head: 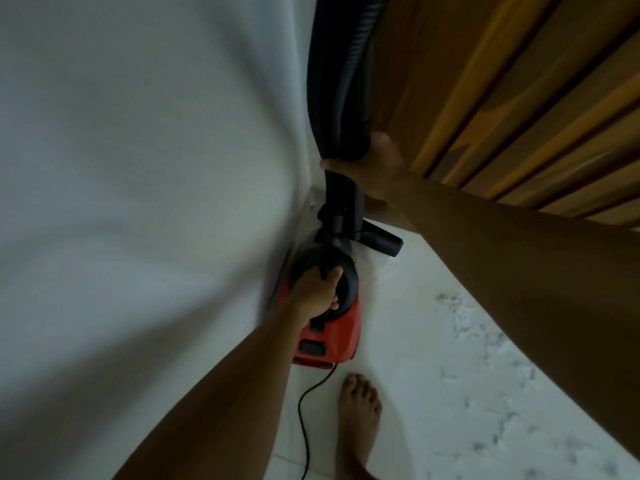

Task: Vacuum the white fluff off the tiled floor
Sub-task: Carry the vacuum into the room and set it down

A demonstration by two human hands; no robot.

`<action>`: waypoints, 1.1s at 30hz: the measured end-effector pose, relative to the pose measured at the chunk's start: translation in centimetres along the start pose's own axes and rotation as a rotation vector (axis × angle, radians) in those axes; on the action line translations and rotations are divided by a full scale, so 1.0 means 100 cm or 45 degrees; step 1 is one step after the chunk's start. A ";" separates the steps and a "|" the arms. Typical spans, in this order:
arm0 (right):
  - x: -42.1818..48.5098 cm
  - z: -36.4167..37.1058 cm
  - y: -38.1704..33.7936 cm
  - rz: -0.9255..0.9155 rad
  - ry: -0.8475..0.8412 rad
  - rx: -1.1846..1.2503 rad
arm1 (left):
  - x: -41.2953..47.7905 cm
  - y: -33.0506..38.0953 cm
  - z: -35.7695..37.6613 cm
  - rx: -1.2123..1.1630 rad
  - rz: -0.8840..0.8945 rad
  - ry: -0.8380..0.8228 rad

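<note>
A red and black vacuum cleaner [337, 336] stands on the white tiled floor [408, 341] in the corner, against the wall. My left hand [317, 289] is closed around the black handle on top of it. My right hand [375, 168] grips the black hose and tube [341, 81] that rise up the corner. A short black nozzle [382, 237] sticks out to the right below that hand. White fluff [491, 358] lies scattered over the tiles on the right, partly hidden by my right forearm.
A white wall [138, 168] fills the left side. A slatted wooden door or panel [519, 98] stands at the upper right. The black power cord [304, 410] trails from the vacuum toward the bottom edge. My bare foot [358, 417] rests on the tiles beside the cord.
</note>
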State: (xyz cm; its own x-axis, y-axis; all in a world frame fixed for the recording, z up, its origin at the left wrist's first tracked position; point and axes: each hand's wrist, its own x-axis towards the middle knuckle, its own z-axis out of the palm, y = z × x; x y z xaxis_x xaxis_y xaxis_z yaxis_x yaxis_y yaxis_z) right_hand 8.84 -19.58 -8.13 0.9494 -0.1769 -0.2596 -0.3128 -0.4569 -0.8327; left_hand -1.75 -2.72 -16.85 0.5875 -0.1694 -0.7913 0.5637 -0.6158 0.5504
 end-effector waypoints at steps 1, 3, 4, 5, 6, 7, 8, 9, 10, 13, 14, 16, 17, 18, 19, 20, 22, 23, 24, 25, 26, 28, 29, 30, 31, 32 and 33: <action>-0.014 -0.009 -0.009 -0.004 0.015 -0.001 | -0.014 0.000 0.002 0.010 0.023 0.006; -0.046 -0.027 -0.030 -0.007 0.047 0.011 | -0.048 0.002 0.004 0.040 0.070 0.021; -0.065 -0.038 -0.042 0.002 0.076 0.046 | -0.068 0.004 0.004 0.060 0.088 0.023; -0.087 -0.049 -0.053 0.009 0.094 0.084 | -0.091 0.006 0.005 0.073 0.101 0.017; -0.112 -0.060 -0.068 0.027 0.102 0.111 | -0.116 0.008 0.005 0.083 0.116 0.010; -0.137 -0.072 -0.081 0.028 0.105 0.128 | -0.142 0.010 0.005 0.095 0.131 0.004; -0.165 -0.083 -0.096 0.022 0.127 0.123 | -0.170 0.011 0.006 0.115 0.143 -0.002; -0.192 -0.094 -0.111 0.000 0.165 0.122 | -0.199 0.011 0.006 0.134 0.161 -0.006; -0.221 -0.103 -0.126 -0.008 0.192 0.111 | -0.230 0.011 0.008 0.152 0.180 -0.010; -0.309 -0.122 -0.160 -0.039 0.274 0.089 | -0.322 -0.001 0.017 0.189 0.240 -0.038; -0.336 -0.127 -0.169 -0.029 0.286 0.086 | -0.350 -0.006 0.021 0.198 0.264 -0.045; -0.389 -0.135 -0.183 -0.008 0.297 0.068 | -0.399 -0.021 0.032 0.234 0.294 -0.067; -0.414 -0.138 -0.187 0.003 0.306 0.060 | -0.422 -0.029 0.038 0.248 0.300 -0.088; -0.437 -0.141 -0.190 0.017 0.312 0.061 | -0.444 -0.037 0.044 0.250 0.301 -0.113; -0.459 -0.144 -0.192 0.026 0.312 0.074 | -0.464 -0.045 0.050 0.248 0.300 -0.139; -0.481 -0.146 -0.195 0.041 0.303 0.081 | -0.485 -0.053 0.055 0.253 0.302 -0.159; -0.526 -0.149 -0.198 0.058 0.299 0.054 | -0.523 -0.070 0.070 0.263 0.307 -0.185; -0.545 -0.150 -0.197 0.071 0.305 0.037 | -0.539 -0.079 0.079 0.269 0.312 -0.197; -0.565 -0.150 -0.194 0.078 0.313 0.024 | -0.554 -0.089 0.088 0.274 0.316 -0.207; -0.585 -0.150 -0.191 0.077 0.329 0.019 | -0.567 -0.100 0.097 0.277 0.317 -0.213; -0.606 -0.149 -0.189 0.079 0.342 0.012 | -0.580 -0.110 0.107 0.281 0.317 -0.218; -0.644 -0.147 -0.182 0.105 0.352 -0.001 | -0.603 -0.131 0.126 0.287 0.314 -0.228; -0.665 -0.147 -0.179 0.112 0.354 -0.004 | -0.616 -0.143 0.135 0.284 0.309 -0.234; -0.686 -0.147 -0.176 0.107 0.349 -0.006 | -0.629 -0.156 0.144 0.280 0.310 -0.240; -0.708 -0.147 -0.175 0.092 0.352 -0.009 | -0.643 -0.168 0.152 0.282 0.315 -0.242; -0.730 -0.146 -0.173 0.075 0.360 -0.018 | -0.658 -0.180 0.161 0.285 0.326 -0.239; -0.753 -0.146 -0.171 0.063 0.367 -0.027 | -0.674 -0.193 0.168 0.285 0.340 -0.232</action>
State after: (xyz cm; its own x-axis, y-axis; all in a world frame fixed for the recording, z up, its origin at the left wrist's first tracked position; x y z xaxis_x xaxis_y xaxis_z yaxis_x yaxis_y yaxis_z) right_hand -57.67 -11.15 32.82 0.8867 -0.4381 -0.1476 -0.3620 -0.4594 -0.8112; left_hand -62.00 7.61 21.39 0.5725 -0.4676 -0.6736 0.2524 -0.6811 0.6873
